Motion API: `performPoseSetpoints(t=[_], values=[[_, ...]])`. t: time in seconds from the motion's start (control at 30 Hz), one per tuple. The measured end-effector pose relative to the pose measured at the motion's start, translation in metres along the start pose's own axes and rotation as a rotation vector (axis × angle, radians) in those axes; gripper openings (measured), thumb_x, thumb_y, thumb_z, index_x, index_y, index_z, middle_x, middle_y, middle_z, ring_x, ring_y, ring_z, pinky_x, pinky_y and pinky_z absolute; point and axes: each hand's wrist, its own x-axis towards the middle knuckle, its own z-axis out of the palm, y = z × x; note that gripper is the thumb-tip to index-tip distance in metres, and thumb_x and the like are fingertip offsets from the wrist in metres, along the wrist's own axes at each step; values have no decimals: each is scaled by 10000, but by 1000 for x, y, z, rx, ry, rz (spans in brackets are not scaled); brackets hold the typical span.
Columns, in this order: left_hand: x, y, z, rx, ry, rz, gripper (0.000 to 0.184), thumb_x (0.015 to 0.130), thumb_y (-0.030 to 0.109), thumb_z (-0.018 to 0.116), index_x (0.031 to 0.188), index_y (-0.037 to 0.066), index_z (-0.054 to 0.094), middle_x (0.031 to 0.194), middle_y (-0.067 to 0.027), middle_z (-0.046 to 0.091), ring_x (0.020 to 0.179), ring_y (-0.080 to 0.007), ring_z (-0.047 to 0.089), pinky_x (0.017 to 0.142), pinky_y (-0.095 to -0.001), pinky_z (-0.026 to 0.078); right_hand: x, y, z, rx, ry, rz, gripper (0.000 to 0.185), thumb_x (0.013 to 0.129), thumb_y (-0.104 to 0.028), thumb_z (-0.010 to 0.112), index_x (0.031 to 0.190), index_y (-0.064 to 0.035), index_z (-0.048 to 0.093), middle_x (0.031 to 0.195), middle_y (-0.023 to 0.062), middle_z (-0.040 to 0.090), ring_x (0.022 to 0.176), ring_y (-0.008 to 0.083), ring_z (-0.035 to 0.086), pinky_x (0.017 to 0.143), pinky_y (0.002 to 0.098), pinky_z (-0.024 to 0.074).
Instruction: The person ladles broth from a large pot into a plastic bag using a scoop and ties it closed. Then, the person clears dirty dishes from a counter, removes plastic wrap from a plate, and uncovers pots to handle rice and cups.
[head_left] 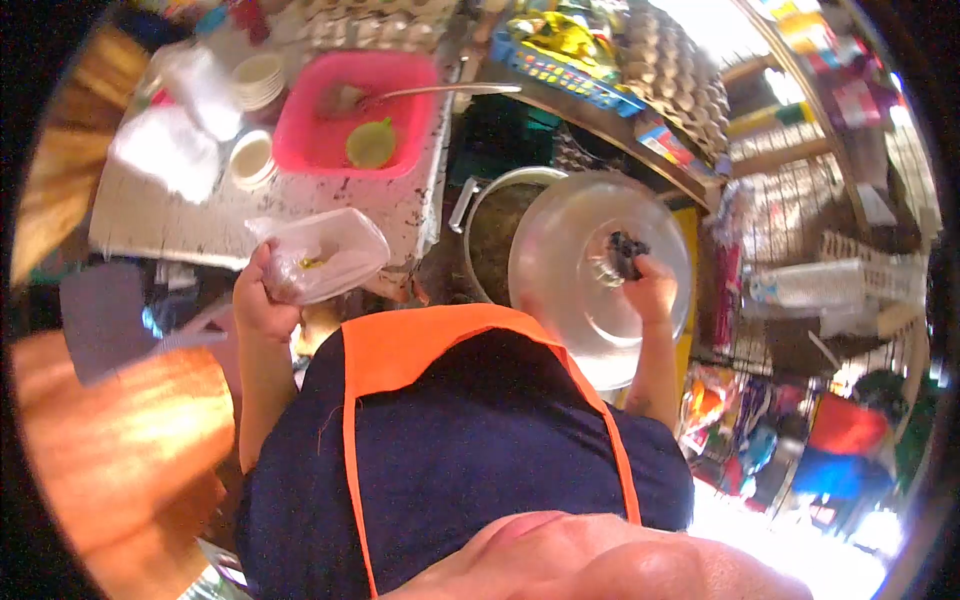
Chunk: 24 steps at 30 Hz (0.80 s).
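Note:
My left hand (268, 305) is closed around a clear plastic bag (345, 245), whose wide mouth spreads open to the right. A small yellow-green bit shows inside the bag; I cannot make out what else it holds. My right hand (652, 290) grips the centre of a large round metal pot lid (555, 235), with a dark crumpled cloth (628, 250) at its fingers. The lid is tilted and shifted right of a big metal pot (480, 250), so the pot's left part is uncovered. Brownish contents show inside, too dim to name.
On the worn white table (150, 225) stand a pink basin (300, 140) with a ladle (440, 90) and a green cup (371, 145), stacked cups (258, 80) and white plastic bags (170, 150). Egg trays (675, 75) and a blue basket (570, 70) sit beyond the pot.

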Motion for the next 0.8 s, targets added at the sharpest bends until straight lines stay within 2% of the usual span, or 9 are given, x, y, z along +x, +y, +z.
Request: performPoseSetpoints(t=[0.07,0.17,0.27,0.3,0.4,0.53,0.67,0.73,0.8], values=[[15,8,5,6,-46,-67,237,843,212,493,1014,50,518,1033,-115,544,983,-300,502,863,-496,395,-6,2,-29,-25,256,78,160,486,-103,601,616,-89,510,626,99,542,636,315,548,543,406,424],[25,15,17,82,-48,-101,209,829,204,521,975,55,535,1007,-110,553,942,-287,523,831,-483,418,4,4,-77,30,468,121,139,541,-77,563,680,-68,550,646,120,558,629,330,554,567,392,439],[62,13,-16,91,-173,-196,210,831,202,518,979,54,529,977,-103,558,900,-279,536,794,-464,435,45,9,-114,97,496,219,214,586,-96,541,792,-65,588,747,157,597,712,334,587,651,380,461],[44,1,15,49,-67,-118,209,835,201,512,985,56,523,950,-96,558,868,-275,542,770,-444,443,65,5,-128,58,510,248,225,595,-118,540,806,-63,593,742,162,595,719,337,589,651,383,461],[43,-9,21,49,-91,-123,203,841,197,504,983,52,517,944,-95,553,892,-273,533,775,-443,442,142,33,-143,52,532,224,294,638,-187,520,891,-60,600,784,173,602,761,349,592,669,400,460],[45,-28,22,28,-28,-15,198,847,194,494,980,49,517,962,-98,548,933,-270,520,780,-447,441,255,30,-165,-120,495,259,416,647,-225,529,1031,-71,563,945,213,587,897,348,566,806,419,431],[49,-44,20,-72,35,31,195,843,189,494,983,56,521,956,-85,550,931,-250,529,747,-411,464,369,72,-151,-142,514,129,427,655,-290,507,1002,-47,558,953,234,573,922,383,542,794,443,426],[43,-45,19,67,87,75,199,832,198,513,979,66,531,931,-66,557,856,-228,554,684,-365,488,406,74,-133,-129,593,88,395,654,-282,523,961,-40,576,943,224,581,915,379,548,785,435,435],[30,-49,35,46,201,138,198,825,207,524,977,82,545,904,-38,561,773,-183,565,594,-319,490,455,98,-114,-211,323,135,330,680,-197,518,974,-57,572,1001,208,570,967,341,539,798,434,438]])
